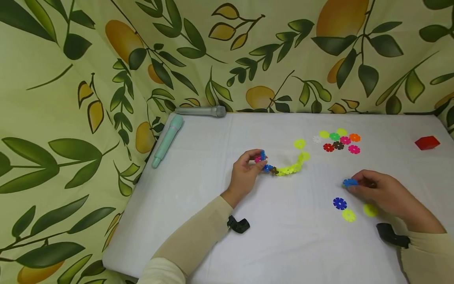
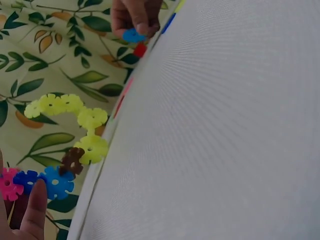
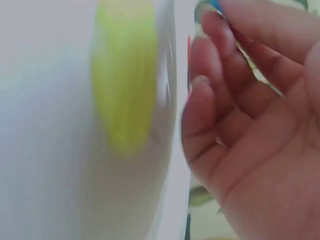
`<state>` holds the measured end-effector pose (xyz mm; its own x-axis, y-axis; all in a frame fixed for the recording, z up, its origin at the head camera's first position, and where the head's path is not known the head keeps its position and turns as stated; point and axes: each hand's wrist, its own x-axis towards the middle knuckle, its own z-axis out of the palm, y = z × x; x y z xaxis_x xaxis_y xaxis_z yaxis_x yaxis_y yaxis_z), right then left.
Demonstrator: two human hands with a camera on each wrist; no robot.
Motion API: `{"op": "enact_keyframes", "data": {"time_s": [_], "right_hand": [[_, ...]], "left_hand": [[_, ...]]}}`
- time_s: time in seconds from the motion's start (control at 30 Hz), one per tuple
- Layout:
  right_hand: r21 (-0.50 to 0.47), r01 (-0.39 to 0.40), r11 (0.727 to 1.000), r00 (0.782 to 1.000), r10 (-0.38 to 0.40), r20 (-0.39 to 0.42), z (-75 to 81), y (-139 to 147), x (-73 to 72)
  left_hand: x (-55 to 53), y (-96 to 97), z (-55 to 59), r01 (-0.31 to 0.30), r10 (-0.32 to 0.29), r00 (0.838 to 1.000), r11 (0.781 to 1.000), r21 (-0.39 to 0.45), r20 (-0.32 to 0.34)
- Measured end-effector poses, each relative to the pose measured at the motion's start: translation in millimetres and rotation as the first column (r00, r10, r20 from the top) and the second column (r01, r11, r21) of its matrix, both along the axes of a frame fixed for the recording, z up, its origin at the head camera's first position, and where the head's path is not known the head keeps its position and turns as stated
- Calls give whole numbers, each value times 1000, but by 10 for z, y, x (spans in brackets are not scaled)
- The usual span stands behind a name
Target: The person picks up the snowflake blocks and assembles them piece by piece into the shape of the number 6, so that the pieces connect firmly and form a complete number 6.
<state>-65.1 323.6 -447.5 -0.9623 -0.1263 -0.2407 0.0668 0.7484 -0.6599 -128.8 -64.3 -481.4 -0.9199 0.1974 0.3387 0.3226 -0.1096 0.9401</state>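
In the head view my left hand [image 1: 244, 173] grips one end of a curved chain of interlocking plastic flower discs [image 1: 289, 170]. Pink, blue and brown discs are nearest the fingers, and several yellow ones trail off to the right. The left wrist view shows a light blue disc [image 2: 57, 183] of this chain right at a fingertip. Farther right, my right hand [image 1: 384, 189] pinches a single blue disc [image 1: 349, 182] between thumb and fingers, apart from the chain. Below it are a dark blue disc [image 1: 339, 203], a yellow disc [image 1: 349, 215] and another yellow disc [image 1: 370, 210].
A loose group of coloured discs [image 1: 338, 145] lies toward the back right of the white table [image 1: 198, 189]. Just past the chain's far end is a yellow disc [image 1: 299, 143]. A red block [image 1: 427, 142] sits at far right; a green microphone [image 1: 168, 141] and silver microphone [image 1: 202, 111] lie back left.
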Motion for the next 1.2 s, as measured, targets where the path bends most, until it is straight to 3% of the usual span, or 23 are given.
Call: {"op": "enact_keyframes", "data": {"time_s": [0.17,0.4,0.53,0.63,0.9,1.07,1.2], "right_hand": [[-58,11,998,989,-20,-144,39,-277,21],[-143,-95,985,951,47,-306,170,-746,-2],[-182,-187,965,913,102,-395,277,-1020,-23],[-216,-233,948,885,115,-451,348,-1214,-58],[-177,-247,953,792,93,-603,468,-1533,-210],[-130,-256,958,783,127,-609,512,-1600,-274],[-120,-261,958,785,139,-604,542,-1615,-303]], "left_hand": [[10,-8,2,25,-25,999,1000,-2,-33],[28,-17,13,64,-62,994,998,14,-93],[23,-17,-2,68,-69,983,998,-15,-171],[12,-19,-16,39,-55,969,997,-74,-240],[-8,-39,-2,-42,-39,934,975,-219,-355],[0,-31,9,-21,-62,932,975,-223,-358],[23,-27,25,53,-107,947,982,-184,-302]]}}
